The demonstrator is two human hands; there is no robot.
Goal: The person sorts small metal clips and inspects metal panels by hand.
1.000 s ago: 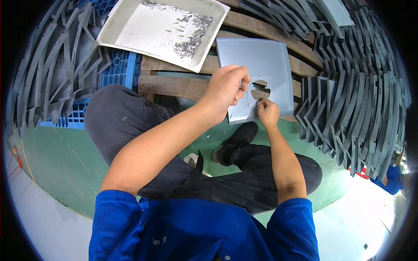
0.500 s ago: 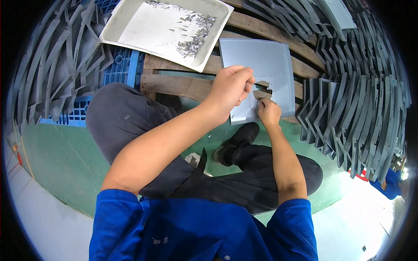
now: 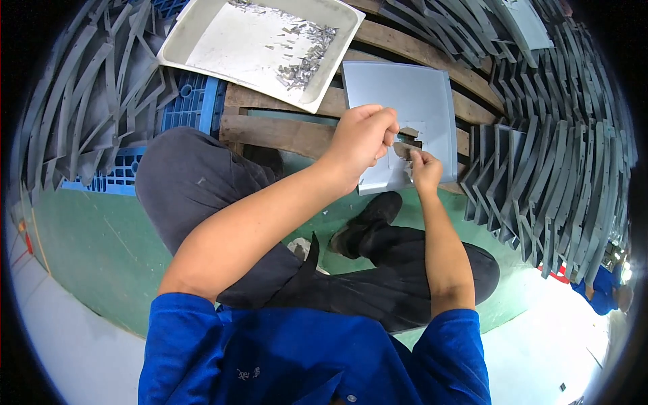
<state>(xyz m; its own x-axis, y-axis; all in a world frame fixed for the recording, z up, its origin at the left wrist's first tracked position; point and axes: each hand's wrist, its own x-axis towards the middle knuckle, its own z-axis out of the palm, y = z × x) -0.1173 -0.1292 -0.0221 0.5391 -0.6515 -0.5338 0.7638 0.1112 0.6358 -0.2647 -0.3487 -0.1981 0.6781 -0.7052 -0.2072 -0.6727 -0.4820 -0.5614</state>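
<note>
A light grey-blue panel (image 3: 398, 81) with a raised edge lies on wooden slats in front of me. Near its lower middle is a dark cutout with brownish, rounded shapes (image 3: 403, 150) around it; whether these are loose pieces or the wood showing through, I cannot tell. My left hand (image 3: 366, 140) is closed just left of the cutout, above the panel, and what its fingers hold is hidden. My right hand (image 3: 426, 171) is pinched at the cutout's lower right side. Its fingertips touch the brownish shape or something small that I cannot make out.
A cream tray (image 3: 312, 101) with several small metal clips (image 3: 300, 67) stands beyond my left hand. Grey bent panels (image 3: 553, 182) are stacked on the right, and more (image 3: 88, 88) on the left over blue plastic pallets (image 3: 187, 101). Another person (image 3: 601, 290) is at the far right.
My right hand has shifted slightly right and its fingertips have moved up along the cutout's edge. My left hand stays closed in nearly the same place.
</note>
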